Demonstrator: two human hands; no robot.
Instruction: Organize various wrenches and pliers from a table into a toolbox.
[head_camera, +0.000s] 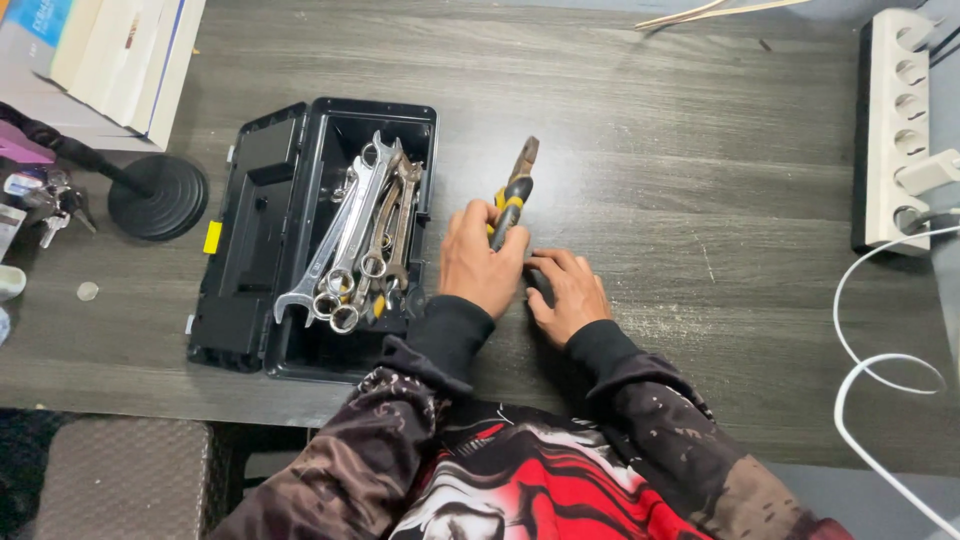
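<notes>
Between both hands — pliers (514, 195), left hand (481, 264) closed around yellow-black handle; right hand (566, 292) fingers curled, touching other handle end. Left of left hand — open black toolbox (262, 235) holding wrenches (360, 235).

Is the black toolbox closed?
No, the black toolbox lies open on the table, with wrenches piled inside it.

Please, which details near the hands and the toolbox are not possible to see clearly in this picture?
- Head view: pliers handles, covered by the left hand.
- Small dark thing under the right hand, mostly hidden by fingers.
- Toolbox floor, hidden beneath the wrenches.
- Power strip, cut by the right edge.
</notes>
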